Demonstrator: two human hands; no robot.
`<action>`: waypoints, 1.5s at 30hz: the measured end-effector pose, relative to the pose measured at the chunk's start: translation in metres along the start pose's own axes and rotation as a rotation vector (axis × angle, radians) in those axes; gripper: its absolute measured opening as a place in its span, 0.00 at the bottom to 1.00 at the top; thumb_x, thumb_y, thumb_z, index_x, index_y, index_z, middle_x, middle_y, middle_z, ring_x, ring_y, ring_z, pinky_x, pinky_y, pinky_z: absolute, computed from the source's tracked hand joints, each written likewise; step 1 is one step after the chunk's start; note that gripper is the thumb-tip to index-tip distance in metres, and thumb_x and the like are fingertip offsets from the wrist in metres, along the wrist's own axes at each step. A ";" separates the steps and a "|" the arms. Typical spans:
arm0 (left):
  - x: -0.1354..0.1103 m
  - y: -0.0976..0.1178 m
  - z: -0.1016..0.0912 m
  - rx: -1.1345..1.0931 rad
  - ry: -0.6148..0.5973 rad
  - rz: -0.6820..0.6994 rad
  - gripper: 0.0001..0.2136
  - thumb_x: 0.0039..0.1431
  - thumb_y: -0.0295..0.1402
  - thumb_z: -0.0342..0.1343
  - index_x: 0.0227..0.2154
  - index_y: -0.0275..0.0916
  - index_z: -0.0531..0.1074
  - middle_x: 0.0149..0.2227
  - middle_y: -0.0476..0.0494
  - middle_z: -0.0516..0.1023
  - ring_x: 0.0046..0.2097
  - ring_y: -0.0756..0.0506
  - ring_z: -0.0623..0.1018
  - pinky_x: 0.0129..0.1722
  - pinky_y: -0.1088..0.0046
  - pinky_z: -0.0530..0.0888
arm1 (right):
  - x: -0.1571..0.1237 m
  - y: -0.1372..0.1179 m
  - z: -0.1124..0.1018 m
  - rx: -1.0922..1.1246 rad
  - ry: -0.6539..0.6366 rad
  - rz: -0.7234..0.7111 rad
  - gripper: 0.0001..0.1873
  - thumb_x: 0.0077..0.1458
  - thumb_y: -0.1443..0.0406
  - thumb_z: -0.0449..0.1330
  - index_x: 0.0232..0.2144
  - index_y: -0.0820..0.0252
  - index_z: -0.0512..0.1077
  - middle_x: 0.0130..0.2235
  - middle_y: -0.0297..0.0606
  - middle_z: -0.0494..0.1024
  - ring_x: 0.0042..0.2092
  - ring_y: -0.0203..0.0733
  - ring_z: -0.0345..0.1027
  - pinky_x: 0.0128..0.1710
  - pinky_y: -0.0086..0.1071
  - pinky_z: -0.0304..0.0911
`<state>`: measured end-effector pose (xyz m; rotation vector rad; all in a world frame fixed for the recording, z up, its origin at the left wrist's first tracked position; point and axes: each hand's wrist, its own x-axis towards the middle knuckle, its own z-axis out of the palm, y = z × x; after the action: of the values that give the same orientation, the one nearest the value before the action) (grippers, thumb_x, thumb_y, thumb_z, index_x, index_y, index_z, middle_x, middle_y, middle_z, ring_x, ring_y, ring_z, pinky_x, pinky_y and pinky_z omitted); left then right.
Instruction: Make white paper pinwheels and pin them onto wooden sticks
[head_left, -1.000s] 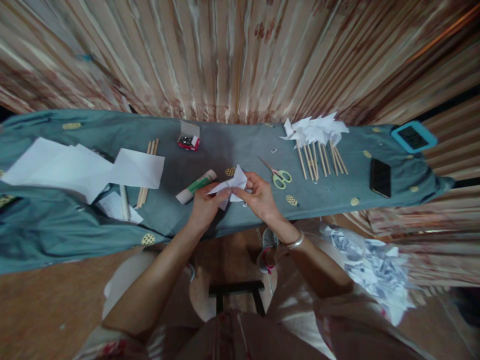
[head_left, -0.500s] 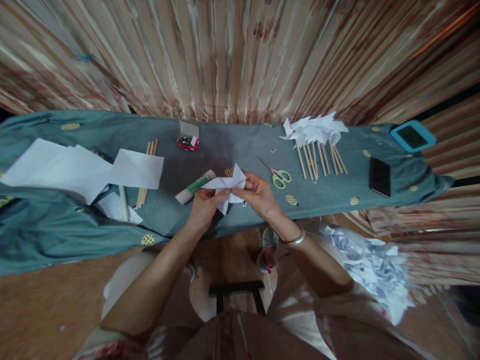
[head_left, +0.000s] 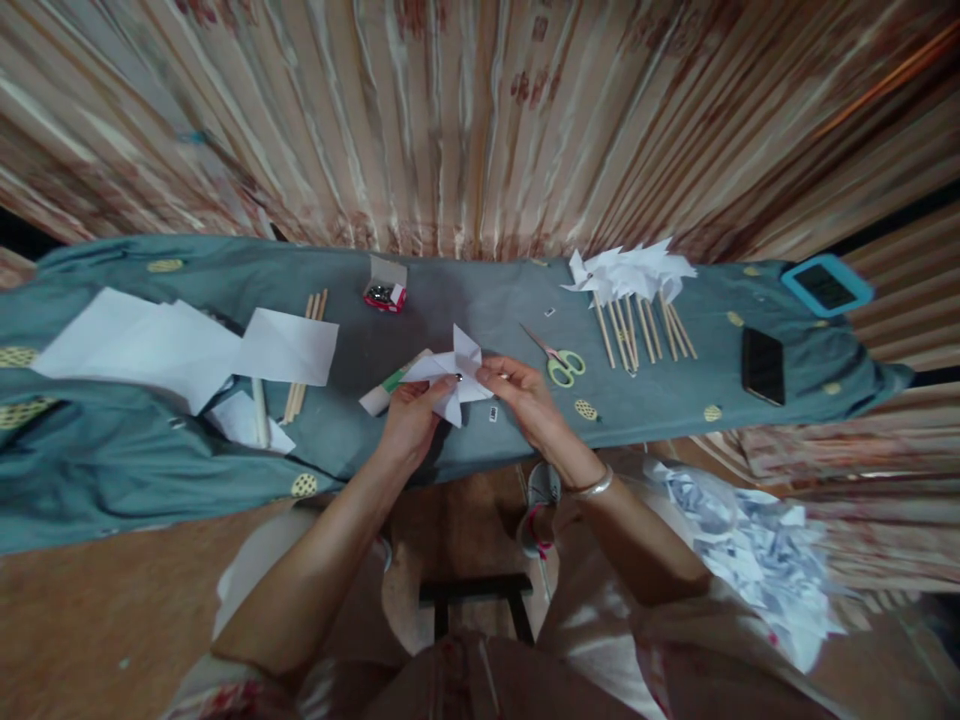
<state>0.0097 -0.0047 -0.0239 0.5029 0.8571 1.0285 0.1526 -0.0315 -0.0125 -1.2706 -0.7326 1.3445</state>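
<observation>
A white paper pinwheel (head_left: 466, 352) with a small dark, shiny pin at its centre is held over the near side of the table. My left hand (head_left: 411, 418) pinches it from the left, thumb close to the pin. On the right, my right hand (head_left: 523, 398) grips a blade between thumb and fingers. Partly behind the left hand and the paper lies a glue stick (head_left: 377, 398) with a green band. Green-handled scissors (head_left: 561, 364) rest right of my right hand. Beyond the pinwheel stands a small red box (head_left: 385, 294) of metal pins, its lid up.
White paper sheets (head_left: 135, 340) and thin wooden sticks (head_left: 295, 402) lie at left. Finished pinwheels on sticks (head_left: 630, 275) are stacked at right, near a phone (head_left: 763, 365) and a blue-framed device (head_left: 828, 285). A bag of white paper pieces (head_left: 757, 550) sits below the table's right side.
The pinwheel has turned in my hands, and the pin at its centre now shows. My right thumb has moved off the centre to the right blade. The view has shifted slightly.
</observation>
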 end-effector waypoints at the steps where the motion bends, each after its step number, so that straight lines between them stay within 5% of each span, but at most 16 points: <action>1: -0.001 0.001 0.001 -0.016 0.004 0.001 0.18 0.29 0.34 0.76 0.27 0.33 0.80 0.27 0.46 0.82 0.29 0.50 0.77 0.35 0.75 0.73 | -0.001 0.001 0.002 0.007 -0.015 0.028 0.18 0.35 0.55 0.75 0.27 0.57 0.78 0.27 0.29 0.80 0.28 0.33 0.69 0.34 0.29 0.66; 9: -0.003 0.007 0.003 -0.072 0.046 -0.033 0.16 0.27 0.32 0.75 0.23 0.33 0.79 0.27 0.46 0.81 0.29 0.51 0.76 0.33 0.76 0.72 | 0.002 0.007 0.006 0.269 0.034 0.167 0.20 0.31 0.57 0.77 0.29 0.56 0.79 0.29 0.30 0.82 0.30 0.33 0.73 0.34 0.27 0.68; 19: -0.001 0.001 -0.001 -0.029 0.008 0.057 0.15 0.33 0.34 0.74 0.27 0.36 0.79 0.30 0.46 0.83 0.34 0.47 0.79 0.39 0.71 0.73 | -0.001 0.015 0.030 0.248 0.052 0.073 0.17 0.28 0.62 0.77 0.25 0.57 0.79 0.29 0.34 0.83 0.35 0.41 0.76 0.45 0.35 0.70; 32: -0.002 0.001 0.000 -0.032 0.066 0.072 0.16 0.33 0.33 0.74 0.29 0.35 0.79 0.32 0.46 0.83 0.37 0.47 0.79 0.46 0.68 0.72 | 0.002 0.011 0.033 0.273 0.068 0.077 0.16 0.27 0.61 0.77 0.23 0.57 0.79 0.25 0.33 0.82 0.30 0.39 0.74 0.38 0.34 0.71; 45: -0.003 0.003 -0.001 -0.064 0.111 0.083 0.16 0.31 0.31 0.73 0.28 0.36 0.78 0.31 0.48 0.82 0.34 0.49 0.78 0.41 0.71 0.72 | 0.004 0.013 0.036 0.270 0.070 0.095 0.16 0.28 0.62 0.77 0.24 0.58 0.79 0.28 0.33 0.83 0.30 0.38 0.74 0.38 0.33 0.70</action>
<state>0.0065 -0.0062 -0.0217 0.4326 0.9048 1.1648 0.1154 -0.0222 -0.0172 -1.1406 -0.4300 1.4156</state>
